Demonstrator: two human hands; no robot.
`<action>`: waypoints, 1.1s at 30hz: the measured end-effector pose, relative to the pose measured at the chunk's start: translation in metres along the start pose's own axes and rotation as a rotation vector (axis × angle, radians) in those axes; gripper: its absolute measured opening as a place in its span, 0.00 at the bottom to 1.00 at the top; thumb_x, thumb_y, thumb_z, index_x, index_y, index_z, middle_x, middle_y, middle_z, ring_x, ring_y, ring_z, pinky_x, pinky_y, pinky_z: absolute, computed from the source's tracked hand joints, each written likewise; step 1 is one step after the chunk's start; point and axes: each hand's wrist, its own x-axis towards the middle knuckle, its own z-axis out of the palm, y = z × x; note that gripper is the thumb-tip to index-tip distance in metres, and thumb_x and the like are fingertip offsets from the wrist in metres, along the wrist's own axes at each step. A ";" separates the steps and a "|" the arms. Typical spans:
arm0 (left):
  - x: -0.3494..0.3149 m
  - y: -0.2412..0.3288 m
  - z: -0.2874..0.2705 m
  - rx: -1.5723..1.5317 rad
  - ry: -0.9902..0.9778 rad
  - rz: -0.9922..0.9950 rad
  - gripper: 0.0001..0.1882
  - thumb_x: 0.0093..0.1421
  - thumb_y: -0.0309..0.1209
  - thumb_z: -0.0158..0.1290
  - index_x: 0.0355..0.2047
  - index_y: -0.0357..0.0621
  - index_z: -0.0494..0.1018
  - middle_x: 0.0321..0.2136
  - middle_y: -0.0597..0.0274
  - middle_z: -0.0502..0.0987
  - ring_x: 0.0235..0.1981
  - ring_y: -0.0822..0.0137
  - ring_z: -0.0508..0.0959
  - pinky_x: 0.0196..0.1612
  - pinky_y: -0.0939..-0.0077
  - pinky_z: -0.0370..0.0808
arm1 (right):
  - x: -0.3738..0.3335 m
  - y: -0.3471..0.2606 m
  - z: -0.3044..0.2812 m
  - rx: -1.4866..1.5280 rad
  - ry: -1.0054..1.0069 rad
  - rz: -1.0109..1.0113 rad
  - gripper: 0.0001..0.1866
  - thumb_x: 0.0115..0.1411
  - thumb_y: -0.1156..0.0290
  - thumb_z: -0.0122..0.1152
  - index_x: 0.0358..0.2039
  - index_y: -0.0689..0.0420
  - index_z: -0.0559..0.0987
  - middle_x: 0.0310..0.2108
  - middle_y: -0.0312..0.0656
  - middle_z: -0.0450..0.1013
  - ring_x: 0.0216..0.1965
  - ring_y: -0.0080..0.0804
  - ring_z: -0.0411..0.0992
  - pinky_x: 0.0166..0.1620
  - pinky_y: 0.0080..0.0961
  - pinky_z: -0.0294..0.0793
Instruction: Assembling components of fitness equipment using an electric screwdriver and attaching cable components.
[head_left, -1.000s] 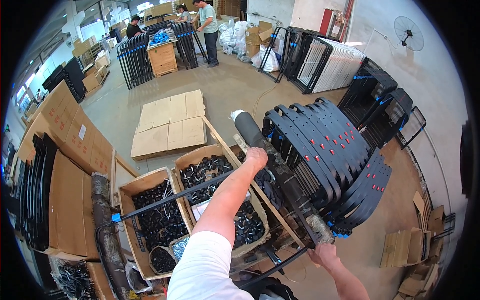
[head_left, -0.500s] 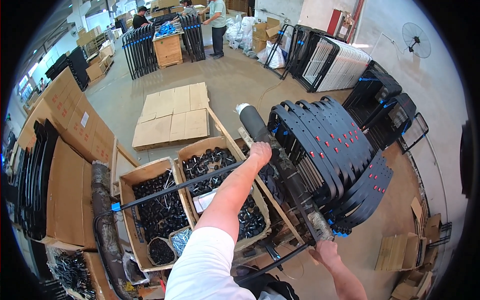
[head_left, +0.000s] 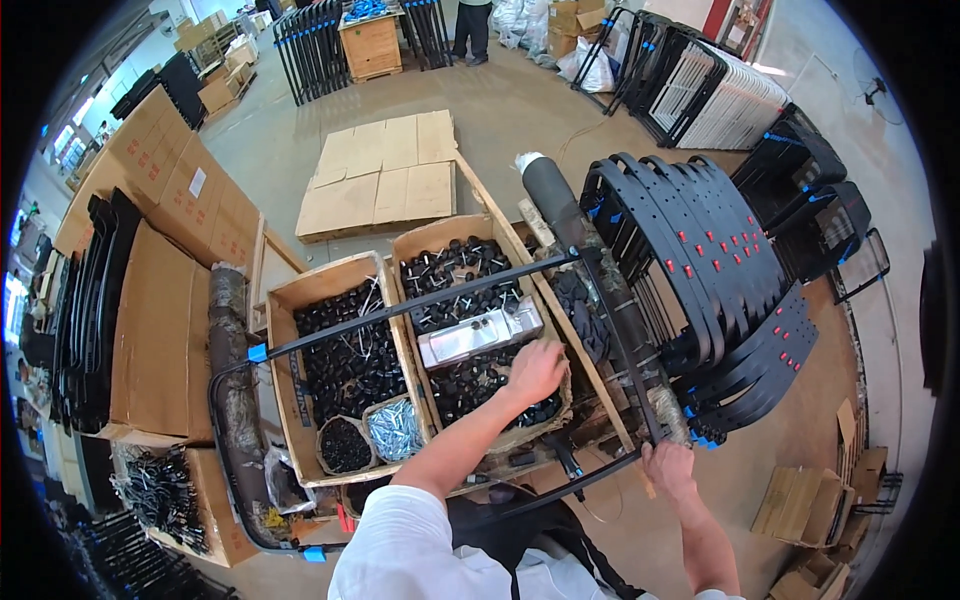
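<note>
A black tubular frame (head_left: 420, 303) with blue end pieces lies across the work stand, over two cardboard boxes. My right hand (head_left: 668, 466) is closed around its near right corner. My left hand (head_left: 538, 370) is over the right box (head_left: 568, 392), above black round-headed screw knobs (head_left: 468, 385); its fingers point down and are mostly hidden, so I cannot tell what they hold. Beside it, a silvery metal block (head_left: 480, 335) rests across that box. More black knobs (head_left: 350, 375) fill the left box, with a tub of silver screws (head_left: 394, 430) and one of small black parts (head_left: 344, 446).
Padded rollers (head_left: 230, 370) flank the boxes under the frame. At right stand curved black panels (head_left: 680, 240) with red pieces. A power tool (head_left: 567, 460) hangs near the front. Flattened cardboard (head_left: 385, 180) lies beyond; a large carton (head_left: 160, 340) stands left.
My left hand has let go of the frame's far right corner and come back over the right box. My right hand stays on the frame. The whole view has tilted down.
</note>
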 end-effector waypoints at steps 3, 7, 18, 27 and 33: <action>-0.021 -0.043 -0.017 0.167 0.036 -0.270 0.07 0.59 0.32 0.60 0.34 0.43 0.78 0.36 0.48 0.78 0.41 0.45 0.79 0.44 0.50 0.76 | -0.003 0.000 0.001 -0.041 -0.014 0.010 0.25 0.66 0.53 0.55 0.22 0.61 0.84 0.23 0.55 0.80 0.26 0.52 0.81 0.32 0.45 0.82; 0.007 -0.137 -0.053 0.461 0.234 -0.369 0.08 0.62 0.34 0.56 0.33 0.44 0.81 0.33 0.51 0.79 0.39 0.47 0.80 0.46 0.51 0.76 | -0.006 -0.002 0.010 -0.023 -0.017 0.065 0.25 0.66 0.53 0.55 0.23 0.60 0.83 0.22 0.55 0.80 0.26 0.51 0.82 0.33 0.45 0.82; 0.063 -0.251 -0.046 0.580 -0.331 -0.506 0.22 0.68 0.36 0.46 0.61 0.50 0.74 0.65 0.47 0.68 0.70 0.47 0.63 0.70 0.50 0.60 | 0.004 -0.021 -0.003 0.028 -0.174 0.177 0.27 0.68 0.50 0.50 0.33 0.65 0.81 0.25 0.59 0.80 0.29 0.56 0.82 0.37 0.49 0.82; 0.070 -0.254 -0.030 0.817 -0.382 -0.262 0.18 0.69 0.38 0.45 0.52 0.48 0.79 0.60 0.54 0.74 0.61 0.53 0.71 0.59 0.59 0.68 | 0.000 -0.014 -0.003 0.060 -0.225 0.220 0.28 0.67 0.50 0.49 0.32 0.65 0.81 0.26 0.60 0.80 0.31 0.57 0.82 0.39 0.51 0.81; 0.077 -0.208 -0.038 0.453 0.298 -0.454 0.13 0.60 0.36 0.61 0.43 0.51 0.74 0.43 0.54 0.74 0.49 0.52 0.75 0.52 0.54 0.73 | -0.002 -0.011 -0.002 0.034 -0.212 0.236 0.26 0.66 0.51 0.50 0.31 0.64 0.82 0.26 0.59 0.81 0.31 0.56 0.82 0.40 0.50 0.82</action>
